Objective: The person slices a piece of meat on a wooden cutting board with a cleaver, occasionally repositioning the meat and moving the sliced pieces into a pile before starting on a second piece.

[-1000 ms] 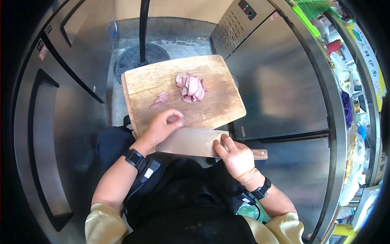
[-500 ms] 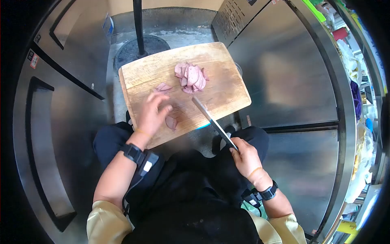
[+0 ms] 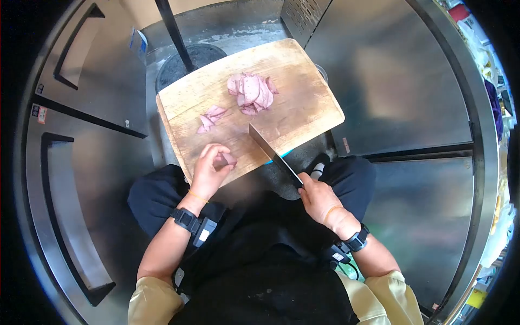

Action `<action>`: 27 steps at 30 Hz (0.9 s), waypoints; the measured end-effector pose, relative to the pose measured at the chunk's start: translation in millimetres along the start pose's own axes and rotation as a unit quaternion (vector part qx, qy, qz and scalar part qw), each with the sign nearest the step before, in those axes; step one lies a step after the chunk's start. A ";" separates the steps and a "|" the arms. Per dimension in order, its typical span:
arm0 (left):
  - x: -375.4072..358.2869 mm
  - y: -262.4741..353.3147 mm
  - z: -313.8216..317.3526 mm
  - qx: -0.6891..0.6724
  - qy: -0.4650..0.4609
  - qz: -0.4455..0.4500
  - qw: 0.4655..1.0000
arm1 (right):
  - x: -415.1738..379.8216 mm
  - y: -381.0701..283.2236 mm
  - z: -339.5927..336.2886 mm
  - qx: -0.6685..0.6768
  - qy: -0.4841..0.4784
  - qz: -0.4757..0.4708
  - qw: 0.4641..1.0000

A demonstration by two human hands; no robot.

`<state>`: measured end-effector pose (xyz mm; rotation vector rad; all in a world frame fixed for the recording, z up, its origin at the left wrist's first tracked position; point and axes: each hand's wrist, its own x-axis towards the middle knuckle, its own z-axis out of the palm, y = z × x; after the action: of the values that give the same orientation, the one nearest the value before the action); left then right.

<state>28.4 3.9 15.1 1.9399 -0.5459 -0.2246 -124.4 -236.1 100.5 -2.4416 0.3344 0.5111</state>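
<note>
A wooden cutting board [image 3: 295, 97] lies tilted across the view. On its upper middle is a heap of thin pink meat slices [image 3: 252, 93], with a few more slices [image 3: 211, 118] to the left of it. My left hand [image 3: 210, 169] is at the board's near left edge, its fingers curled around a small meat piece [image 3: 229, 159]. In my right hand [image 3: 319, 200] is the handle of a knife [image 3: 271, 153]. The blade points up and left over the board, its tip below the heap.
Steel cabinet doors stand at the left [image 3: 103, 179] and right [image 3: 390, 81]. Behind the board are a black pole [image 3: 176, 35] and its round base [image 3: 205, 54]. My knees are below the board. Bags and other goods line the far right edge.
My left hand has closed on the small piece near the board's edge. More of the left slices now show. The knife has shifted slightly left, and the view has moved a little.
</note>
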 end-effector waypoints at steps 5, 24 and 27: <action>0.0 -3.4 -1.9 -0.040 -0.022 -0.028 0.999 | 9.5 -2.3 11.8 -0.007 0.011 -0.018 1.000; -137.0 122.5 -70.2 0.216 -0.165 0.089 0.958 | -31.9 -12.5 38.8 -0.104 -0.041 -0.190 0.975; -155.4 114.3 -63.8 0.087 -0.107 -0.034 0.990 | -44.0 -7.4 31.9 -0.059 -0.015 -0.155 0.986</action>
<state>-113.9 90.6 131.4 2.1201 -0.6589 -0.4460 -170.0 -205.7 100.0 -2.5327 -0.0918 0.4408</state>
